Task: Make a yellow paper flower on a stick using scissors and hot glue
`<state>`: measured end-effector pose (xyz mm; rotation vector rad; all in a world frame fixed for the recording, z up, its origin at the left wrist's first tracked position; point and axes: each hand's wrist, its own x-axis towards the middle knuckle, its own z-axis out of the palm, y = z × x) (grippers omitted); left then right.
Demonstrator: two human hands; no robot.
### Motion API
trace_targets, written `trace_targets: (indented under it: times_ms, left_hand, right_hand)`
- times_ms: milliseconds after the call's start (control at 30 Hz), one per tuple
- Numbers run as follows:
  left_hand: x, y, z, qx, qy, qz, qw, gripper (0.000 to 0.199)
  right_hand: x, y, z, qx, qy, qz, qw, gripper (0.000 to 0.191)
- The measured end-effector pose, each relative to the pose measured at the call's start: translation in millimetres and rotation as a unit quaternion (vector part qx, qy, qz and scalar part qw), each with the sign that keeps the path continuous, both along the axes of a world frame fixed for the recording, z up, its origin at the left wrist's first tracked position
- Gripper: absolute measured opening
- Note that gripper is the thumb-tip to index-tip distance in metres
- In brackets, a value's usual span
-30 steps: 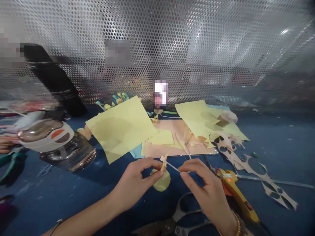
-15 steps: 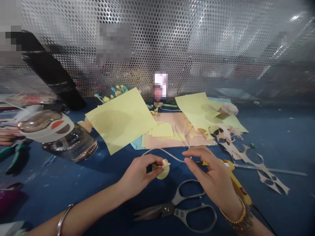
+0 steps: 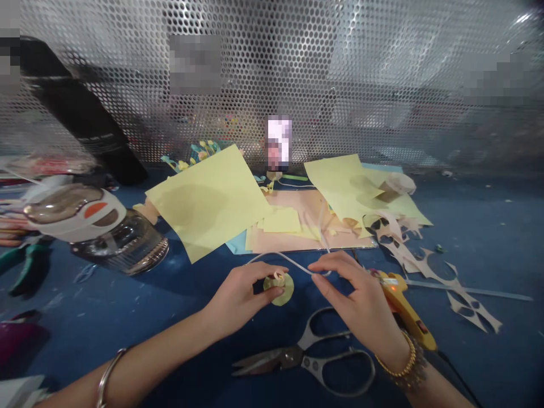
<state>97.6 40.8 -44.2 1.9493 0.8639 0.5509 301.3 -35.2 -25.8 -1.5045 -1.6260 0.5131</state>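
My left hand (image 3: 250, 292) pinches a small rolled pale paper piece (image 3: 279, 277) between thumb and forefinger, its top turned upward. Just below and behind it is a round yellow-green paper disc (image 3: 285, 292); whether the two are joined I cannot tell. My right hand (image 3: 355, 300) is closed in a pinch on a thin white cord (image 3: 291, 260), which arches over from behind my left hand. Grey-handled scissors (image 3: 293, 357) lie partly spread below both hands. Right of my right hand rests a yellow hot glue gun (image 3: 402, 303), its body partly hidden.
Yellow paper sheets (image 3: 208, 204) and a pink sheet (image 3: 293, 243) lie ahead. Cut paper scraps (image 3: 425, 263) and a clear glue stick (image 3: 480, 292) are at right. A bottle (image 3: 119, 238), green-handled pliers (image 3: 29, 263) and a phone (image 3: 279, 141) by the perforated metal panel stand around.
My right hand has moved slightly left and its fingertips have come together on the cord. The rolled paper in my left hand has tilted upward and shifted a little left.
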Motion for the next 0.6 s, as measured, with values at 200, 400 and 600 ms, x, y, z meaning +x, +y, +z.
trace_targets:
  times_ms: [200,400,600]
  left_hand:
    - [-2.5,1.4,-0.5,-0.016,-0.008,-0.007,1.0,0.028]
    - [-2.5,1.4,-0.3,-0.016,0.001,-0.003,1.0,0.027]
    - [-0.5,1.4,-0.3,-0.013,0.01,-0.012,1.0,0.025]
  right_hand:
    - [-2.0,-0.7,-2.1,0.009,-0.011,0.002,1.0,0.013]
    - [-1.2,-1.6,-2.5,0.017,-0.002,0.016,1.0,0.024]
    - [-3.3,-1.5,-4.8,0.017,0.021,0.024,0.999,0.023]
